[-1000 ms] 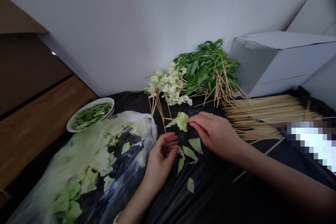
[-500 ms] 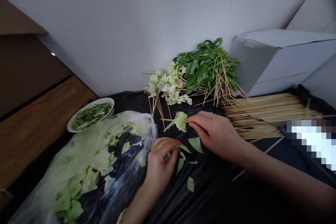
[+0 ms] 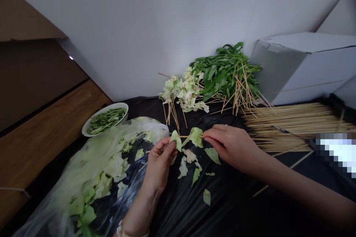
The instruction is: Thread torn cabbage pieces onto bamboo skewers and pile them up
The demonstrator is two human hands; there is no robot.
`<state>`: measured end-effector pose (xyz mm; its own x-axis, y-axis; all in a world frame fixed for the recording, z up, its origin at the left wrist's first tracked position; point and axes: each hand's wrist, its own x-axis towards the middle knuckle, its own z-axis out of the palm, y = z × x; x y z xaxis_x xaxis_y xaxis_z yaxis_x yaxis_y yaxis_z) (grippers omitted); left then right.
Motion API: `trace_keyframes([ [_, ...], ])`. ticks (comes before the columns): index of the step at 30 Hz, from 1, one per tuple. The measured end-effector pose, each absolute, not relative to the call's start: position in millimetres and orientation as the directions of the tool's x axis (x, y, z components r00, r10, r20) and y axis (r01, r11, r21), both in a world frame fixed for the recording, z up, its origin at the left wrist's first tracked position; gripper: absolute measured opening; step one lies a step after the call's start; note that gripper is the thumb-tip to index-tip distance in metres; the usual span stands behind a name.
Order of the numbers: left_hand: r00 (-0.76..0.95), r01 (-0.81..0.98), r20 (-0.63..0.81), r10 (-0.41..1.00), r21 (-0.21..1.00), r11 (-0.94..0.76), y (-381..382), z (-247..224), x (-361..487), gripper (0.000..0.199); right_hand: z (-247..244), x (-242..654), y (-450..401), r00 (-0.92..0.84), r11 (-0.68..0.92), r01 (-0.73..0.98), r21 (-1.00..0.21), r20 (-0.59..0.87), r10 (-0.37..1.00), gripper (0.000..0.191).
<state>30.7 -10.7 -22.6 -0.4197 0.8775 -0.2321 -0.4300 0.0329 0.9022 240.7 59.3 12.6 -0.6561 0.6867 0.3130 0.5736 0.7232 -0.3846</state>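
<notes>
My right hand (image 3: 226, 141) pinches a thin wooden skewer (image 3: 184, 136) that points left. One pale green cabbage piece (image 3: 197, 137) is threaded on it close to my fingers. My left hand (image 3: 162, 157) grips another cabbage leaf piece (image 3: 176, 141) at the skewer's left end; whether the tip has gone through it I cannot tell. Below the hands, loose cabbage scraps (image 3: 213, 155) lie on the black plastic sheet (image 3: 189, 211). Left of my left hand, a clear plastic bag (image 3: 80, 163) lies open with many cabbage pieces in it.
Skewered cabbage (image 3: 182, 90) and skewered leafy greens (image 3: 222, 68) are piled against the wall. Bare skewers (image 3: 289, 122) lie at the right, beside a white box (image 3: 308, 66). A white bowl (image 3: 86, 127) of cut green vegetables stands at the left.
My left hand has risen from the loose scraps with a cabbage piece and brought it to the skewer's left end. My right hand still holds the skewer. The view has shifted slightly.
</notes>
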Motion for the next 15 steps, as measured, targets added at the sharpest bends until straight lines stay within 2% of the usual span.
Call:
trace_keyframes([
  [9,-0.414,-0.424,-0.229,0.881,0.905,0.037,-12.5,-21.2,29.4,0.027,14.6,247.1,67.6,-0.598,0.725,0.518,-0.454,0.414,0.686,0.022],
  [15,-0.397,-0.425,-0.231,0.888,0.904,0.045,-12.8,-21.7,29.9,0.026,10.1,240.8,60.3,-0.681,0.735,0.539,-0.412,0.301,0.668,0.025],
])
